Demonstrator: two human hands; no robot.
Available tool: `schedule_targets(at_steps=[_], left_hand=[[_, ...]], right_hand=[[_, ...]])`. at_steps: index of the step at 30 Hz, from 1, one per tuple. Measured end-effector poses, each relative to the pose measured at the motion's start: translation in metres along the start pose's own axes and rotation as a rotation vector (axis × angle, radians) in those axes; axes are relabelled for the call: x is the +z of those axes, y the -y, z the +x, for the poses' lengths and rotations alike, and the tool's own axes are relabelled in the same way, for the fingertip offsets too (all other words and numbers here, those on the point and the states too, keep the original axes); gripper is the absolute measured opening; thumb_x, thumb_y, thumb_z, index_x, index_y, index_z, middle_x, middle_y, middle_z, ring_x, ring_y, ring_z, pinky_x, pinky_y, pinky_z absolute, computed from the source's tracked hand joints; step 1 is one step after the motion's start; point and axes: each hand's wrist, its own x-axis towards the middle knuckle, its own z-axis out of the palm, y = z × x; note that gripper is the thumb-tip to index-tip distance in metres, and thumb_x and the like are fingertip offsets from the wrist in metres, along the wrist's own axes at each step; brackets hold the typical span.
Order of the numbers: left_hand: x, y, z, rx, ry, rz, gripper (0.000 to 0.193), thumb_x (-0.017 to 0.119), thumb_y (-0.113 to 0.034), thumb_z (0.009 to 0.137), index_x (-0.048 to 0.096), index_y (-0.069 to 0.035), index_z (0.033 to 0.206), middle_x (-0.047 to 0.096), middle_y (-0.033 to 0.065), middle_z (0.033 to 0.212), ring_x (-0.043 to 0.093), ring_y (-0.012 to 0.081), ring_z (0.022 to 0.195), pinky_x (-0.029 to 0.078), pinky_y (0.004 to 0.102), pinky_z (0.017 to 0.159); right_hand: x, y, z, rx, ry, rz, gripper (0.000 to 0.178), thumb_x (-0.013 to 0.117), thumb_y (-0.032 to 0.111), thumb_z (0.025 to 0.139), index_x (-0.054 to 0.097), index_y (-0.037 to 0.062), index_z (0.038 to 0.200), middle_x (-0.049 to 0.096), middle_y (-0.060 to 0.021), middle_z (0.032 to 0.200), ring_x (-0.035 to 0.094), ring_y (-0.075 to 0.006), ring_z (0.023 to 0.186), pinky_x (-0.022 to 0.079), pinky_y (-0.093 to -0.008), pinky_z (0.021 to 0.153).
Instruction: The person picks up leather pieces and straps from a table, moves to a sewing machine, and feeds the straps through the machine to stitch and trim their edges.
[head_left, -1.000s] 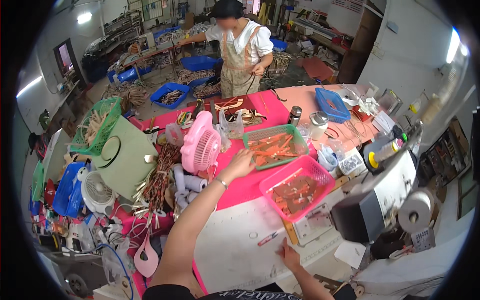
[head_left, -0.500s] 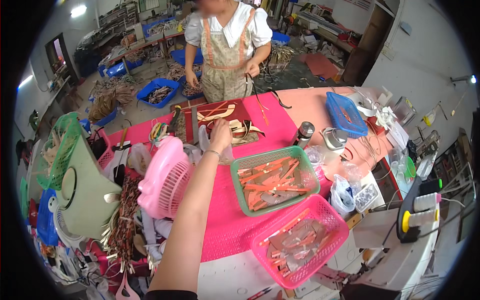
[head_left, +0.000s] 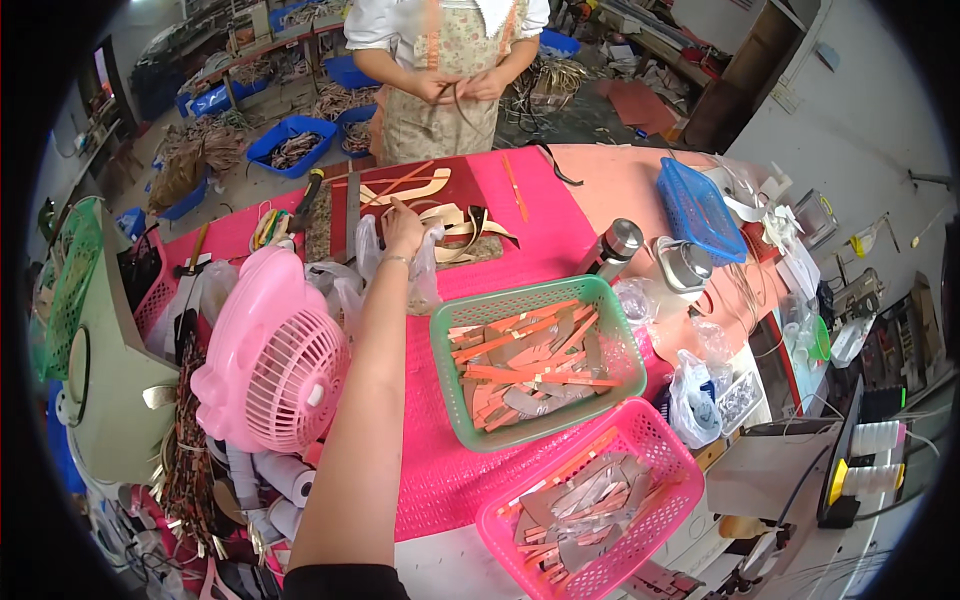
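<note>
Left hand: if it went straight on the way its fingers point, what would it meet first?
Most likely the cream strip on the dark red sheet, just beyond the left hand. Depth is unclear, so it might pass above it or already touch it.

A pale wall (head_left: pixel 870 120) fills the upper right of the frame, beside a brown door (head_left: pixel 757 62). Grey floor (head_left: pixel 587 112) shows at upper centre. A long bench (head_left: pixel 290 42) crosses the upper left, with a narrow bright opening (head_left: pixel 102 72) farther left.
</note>
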Motion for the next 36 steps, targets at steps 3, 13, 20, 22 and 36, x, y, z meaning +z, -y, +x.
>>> schedule_targets(at_steps=[3,13,20,22,36], left_hand=[[0.017,-0.013,-0.017,0.095,0.074,0.174,0.07,0.053,-0.019,0.086,0.02,0.003,0.144,0.027,0.02,0.149,0.032,0.0319,0.136,0.016,0.0474,0.114],[0.044,0.004,-0.035,0.265,-0.09,0.325,0.058,0.044,-0.019,0.088,0.029,0.001,0.141,0.044,0.0173,0.133,0.043,0.0314,0.125,0.027,0.052,0.107],[0.036,-0.016,-0.051,0.509,-0.083,0.433,0.026,0.045,-0.014,0.089,0.054,0.0,0.109,0.059,0.0146,0.106,0.054,0.029,0.105,0.046,0.0403,0.086],[0.031,-0.016,-0.052,0.565,-0.056,0.488,0.026,0.052,-0.016,0.086,0.056,-0.002,0.107,0.061,0.0117,0.101,0.057,0.0286,0.102,0.048,0.0416,0.084],[-0.066,-0.039,-0.081,0.483,-0.077,0.122,0.037,0.067,-0.019,0.077,0.06,-0.005,0.111,0.057,0.0171,0.108,0.054,0.0333,0.108,0.043,0.0417,0.091]], right_hand=[[-0.003,-0.001,0.001,0.025,-0.02,0.001,0.039,0.044,0.028,0.096,0.047,0.0109,0.13,0.059,-0.012,0.117,0.061,-0.0241,0.1,0.046,-0.034,0.086],[-0.005,-0.003,-0.005,0.017,-0.002,-0.025,0.038,0.044,0.026,0.095,0.048,0.0101,0.129,0.059,-0.0117,0.115,0.061,-0.0242,0.099,0.046,-0.0342,0.085],[-0.006,-0.001,-0.009,0.03,-0.006,-0.04,0.037,0.045,0.024,0.094,0.048,0.0096,0.128,0.059,-0.0116,0.113,0.061,-0.0243,0.098,0.046,-0.0344,0.085],[-0.006,-0.001,-0.01,0.024,-0.002,-0.044,0.037,0.045,0.024,0.094,0.048,0.0094,0.127,0.059,-0.0116,0.113,0.061,-0.0243,0.098,0.046,-0.0344,0.085],[-0.004,0.001,-0.033,-0.018,-0.006,-0.045,0.035,0.046,0.021,0.092,0.049,0.0084,0.125,0.06,-0.0113,0.11,0.062,-0.0244,0.096,0.046,-0.0347,0.085]])
